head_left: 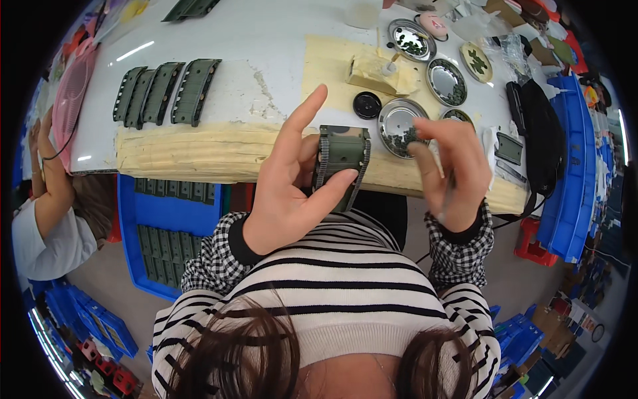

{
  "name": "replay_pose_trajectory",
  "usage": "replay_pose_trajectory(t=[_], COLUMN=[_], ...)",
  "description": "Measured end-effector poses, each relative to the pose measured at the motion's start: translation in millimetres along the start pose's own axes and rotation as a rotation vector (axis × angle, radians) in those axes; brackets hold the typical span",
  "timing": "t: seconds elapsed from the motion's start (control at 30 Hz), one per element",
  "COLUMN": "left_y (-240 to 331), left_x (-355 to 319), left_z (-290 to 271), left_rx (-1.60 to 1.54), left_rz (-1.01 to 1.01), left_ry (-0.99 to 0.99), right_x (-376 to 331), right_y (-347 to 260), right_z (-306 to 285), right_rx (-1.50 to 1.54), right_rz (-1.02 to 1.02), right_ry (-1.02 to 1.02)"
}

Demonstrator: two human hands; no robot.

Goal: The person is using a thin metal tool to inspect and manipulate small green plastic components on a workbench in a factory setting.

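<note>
olive-green tracked model part stands lengthwise, pinched in the left hand; the right hand, just right of it, is curled around a thin tool.

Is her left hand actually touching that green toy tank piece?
Touching. The head view shows the left hand gripping the green tracked part, thumb pressed on its front.
</note>
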State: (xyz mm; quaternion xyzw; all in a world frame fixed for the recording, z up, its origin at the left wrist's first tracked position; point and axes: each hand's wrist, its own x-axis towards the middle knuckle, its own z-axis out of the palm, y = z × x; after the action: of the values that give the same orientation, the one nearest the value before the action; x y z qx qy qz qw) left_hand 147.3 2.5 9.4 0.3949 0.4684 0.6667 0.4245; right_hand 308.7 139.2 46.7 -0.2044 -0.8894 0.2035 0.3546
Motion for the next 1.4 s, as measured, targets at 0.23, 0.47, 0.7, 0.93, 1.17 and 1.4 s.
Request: replay_pose_trajectory(t=[0.23,0.47,0.7,0.93,1.17,1.4], left_y=[-3.6,-6.5,-10.5,-12.6,-9.9,-14.3], left_x=[2.3,-1.2,-4.0,-4.1,-5.0,-8.5], left_z=[-6.3,-5.0,-1.1,-6.2,-6.1,-15.0], left_rx=[-0.027,-0.039,-0.109,-0.100,-0.114,-0.239], left_rz=[-0.146,-0.176,-0.087,-0.090,-0.306,-0.228], left_ry=[-0.066,-0.079,-0.014,-0.100,-0.090,-0.079], right_x=[-25.8,-25.6,-21.9,-21.5,-12.0,-1.2], right_y=[74.2,78.9,68.9,43.6,-21.6,-34.0], right_z=[-63.7,-60.1,-45.8,-44.4,-0.1,24.4], right_rx=[-0.340,-0.443,-0.338,0.041,0.299,0.336], right_rz=[0.364,0.437,0.371,0.537,0.350,0.135], right_ry=[-0.122,-0.236,-0.126,0.015,-0.123,-0.165])
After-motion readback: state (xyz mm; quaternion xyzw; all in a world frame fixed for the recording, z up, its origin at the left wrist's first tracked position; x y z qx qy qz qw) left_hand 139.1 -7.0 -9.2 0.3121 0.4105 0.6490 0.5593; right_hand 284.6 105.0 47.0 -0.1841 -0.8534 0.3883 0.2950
